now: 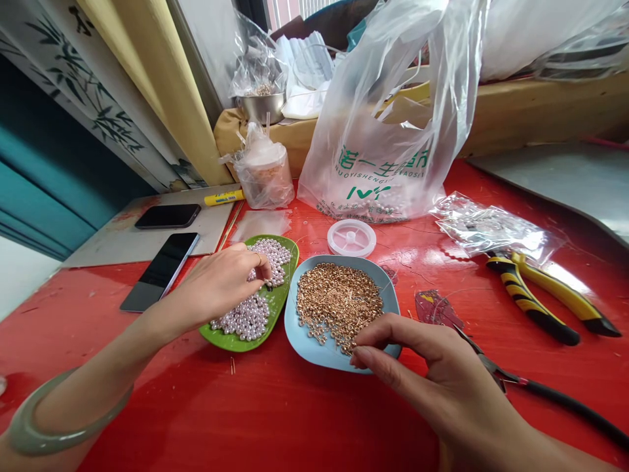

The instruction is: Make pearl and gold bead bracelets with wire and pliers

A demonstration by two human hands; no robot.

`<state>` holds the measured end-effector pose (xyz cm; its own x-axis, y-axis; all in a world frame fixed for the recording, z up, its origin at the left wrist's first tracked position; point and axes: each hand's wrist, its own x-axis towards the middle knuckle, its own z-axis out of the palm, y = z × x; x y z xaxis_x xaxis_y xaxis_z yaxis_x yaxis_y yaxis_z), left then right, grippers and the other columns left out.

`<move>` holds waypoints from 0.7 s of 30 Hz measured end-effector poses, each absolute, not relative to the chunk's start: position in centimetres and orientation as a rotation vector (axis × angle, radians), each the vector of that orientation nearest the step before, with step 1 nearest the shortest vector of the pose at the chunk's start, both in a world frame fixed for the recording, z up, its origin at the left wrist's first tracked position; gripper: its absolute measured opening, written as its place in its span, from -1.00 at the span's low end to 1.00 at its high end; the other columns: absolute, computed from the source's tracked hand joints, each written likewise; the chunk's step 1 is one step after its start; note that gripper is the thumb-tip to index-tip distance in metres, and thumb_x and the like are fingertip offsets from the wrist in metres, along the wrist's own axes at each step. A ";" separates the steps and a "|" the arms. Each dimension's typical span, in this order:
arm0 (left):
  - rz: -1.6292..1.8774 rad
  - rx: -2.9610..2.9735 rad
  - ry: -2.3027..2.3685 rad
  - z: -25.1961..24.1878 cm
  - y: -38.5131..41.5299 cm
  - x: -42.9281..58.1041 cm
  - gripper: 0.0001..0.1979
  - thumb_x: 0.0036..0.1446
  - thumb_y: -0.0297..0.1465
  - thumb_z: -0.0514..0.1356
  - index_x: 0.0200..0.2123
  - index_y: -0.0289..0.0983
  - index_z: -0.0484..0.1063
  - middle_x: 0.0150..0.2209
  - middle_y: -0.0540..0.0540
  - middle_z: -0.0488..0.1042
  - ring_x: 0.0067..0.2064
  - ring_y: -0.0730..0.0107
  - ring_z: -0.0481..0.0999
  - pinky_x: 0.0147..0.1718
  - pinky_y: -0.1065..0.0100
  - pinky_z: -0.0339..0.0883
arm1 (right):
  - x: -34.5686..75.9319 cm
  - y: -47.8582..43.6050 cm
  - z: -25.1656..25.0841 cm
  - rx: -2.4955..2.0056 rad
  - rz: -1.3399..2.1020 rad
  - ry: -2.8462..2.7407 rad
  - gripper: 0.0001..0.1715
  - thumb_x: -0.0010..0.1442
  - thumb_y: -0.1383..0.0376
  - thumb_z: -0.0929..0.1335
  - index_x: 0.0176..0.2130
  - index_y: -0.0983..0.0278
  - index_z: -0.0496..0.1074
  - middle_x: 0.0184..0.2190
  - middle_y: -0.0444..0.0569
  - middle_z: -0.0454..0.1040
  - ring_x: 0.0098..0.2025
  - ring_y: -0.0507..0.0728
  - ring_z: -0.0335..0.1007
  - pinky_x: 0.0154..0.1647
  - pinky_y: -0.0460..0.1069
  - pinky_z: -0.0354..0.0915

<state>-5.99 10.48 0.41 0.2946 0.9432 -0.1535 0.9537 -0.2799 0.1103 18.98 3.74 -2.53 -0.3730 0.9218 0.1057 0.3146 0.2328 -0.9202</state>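
My left hand is over a green plate, its fingers curled and pinched at the plate's middle. What lies between its fingertips is too small to make out. On the plate are two heaps of lilac pearl beads, one on each side of the fingers. To the right, a light blue plate holds a pile of small gold beads with thin gold pins on top. Thumb and index finger of my right hand close together at its near right rim; anything they hold is hidden or tiny.
Pliers with yellow-black handles and black-handled pliers lie right on the red table. Behind the plates stand a clear lid, a plastic bag and a wrapped cup. Two phones lie left.
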 end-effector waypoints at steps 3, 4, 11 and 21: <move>-0.029 2.376 1.804 0.6 10.6 -6.1 -0.80 0.12 -0.39 0.03 -0.31 -0.19 0.46 -0.25 -0.14 0.48 -0.17 0.15 0.42 -0.30 0.21 0.18 | 19.1 3.7 -2.5 -1.140 1.123 -1.825 -0.85 0.15 0.36 0.32 -0.45 0.22 0.42 -0.52 -0.20 0.50 -0.46 -0.03 0.42 -0.41 -0.15 0.33; 0.000 2.381 1.799 0.6 10.6 -6.1 -0.81 0.13 -0.37 0.04 -0.31 -0.20 0.46 -0.25 -0.14 0.49 -0.16 0.15 0.42 -0.28 0.21 0.19 | 19.1 3.7 -2.5 -1.145 1.121 -1.825 -0.85 0.14 0.36 0.32 -0.45 0.22 0.42 -0.52 -0.20 0.50 -0.46 -0.02 0.42 -0.41 -0.15 0.34; 0.316 2.462 1.382 0.8 9.4 -4.8 -0.88 0.15 -0.42 0.14 -0.40 -0.25 0.47 -0.34 -0.05 0.52 -0.24 0.31 0.40 -0.22 0.28 0.24 | 18.9 3.8 -2.5 -1.134 1.141 -1.761 -0.86 0.13 0.35 0.33 -0.45 0.22 0.44 -0.53 -0.17 0.52 -0.46 -0.01 0.43 -0.42 -0.14 0.35; 0.412 2.668 1.054 -1.3 8.6 -0.9 -0.87 0.16 -0.49 0.17 -0.30 -0.29 0.53 -0.32 -0.07 0.53 -0.22 0.25 0.29 -0.25 0.25 0.29 | 19.4 4.5 -3.1 -1.116 1.397 -1.203 -0.90 0.09 0.25 0.41 -0.45 0.19 0.48 -0.56 -0.21 0.51 -0.49 -0.08 0.44 -0.47 -0.26 0.35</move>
